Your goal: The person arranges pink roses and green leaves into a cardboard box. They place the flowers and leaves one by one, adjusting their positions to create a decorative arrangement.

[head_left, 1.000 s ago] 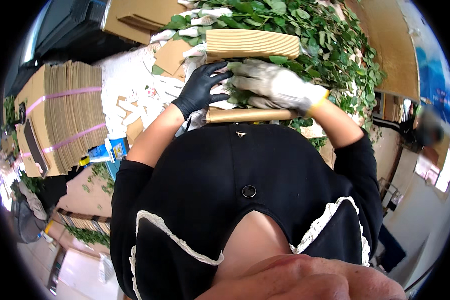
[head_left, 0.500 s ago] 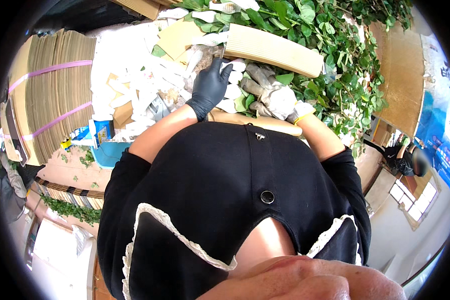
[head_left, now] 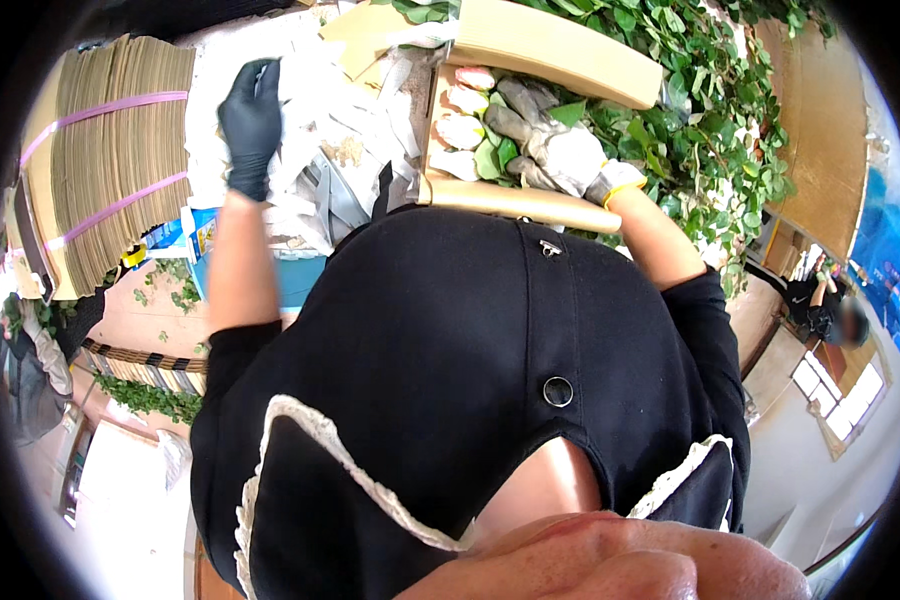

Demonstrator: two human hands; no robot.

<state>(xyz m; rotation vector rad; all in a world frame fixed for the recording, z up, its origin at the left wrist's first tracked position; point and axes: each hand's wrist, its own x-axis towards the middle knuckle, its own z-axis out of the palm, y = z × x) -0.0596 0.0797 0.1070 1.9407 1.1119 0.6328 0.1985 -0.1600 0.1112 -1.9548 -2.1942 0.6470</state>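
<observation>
My left hand (head_left: 250,125) in a black glove is above white paper scraps (head_left: 305,115) at the upper left, its fingers drawn together; what they hold, if anything, I cannot make out. My right hand (head_left: 550,145) in a grey-white glove grips a bunch of pink roses (head_left: 461,129) with green leaves, its fingers over the leaves. The roses lie in cardboard wrapping (head_left: 500,200), below a folded strip of corrugated card (head_left: 555,55). Grey blade-like pieces (head_left: 335,205) lie among the scraps beside my body.
A strapped stack of cardboard (head_left: 110,145) stands at left beside a blue bin (head_left: 280,285). Rose foliage (head_left: 710,150) covers the upper right, beside a brown board (head_left: 820,120). Another person (head_left: 825,310) is in the right background. More greenery (head_left: 145,400) lies at lower left.
My left hand has moved left, away from the rose heads to over the white scraps. The card strip appears higher in view. My right hand remains on the bunch.
</observation>
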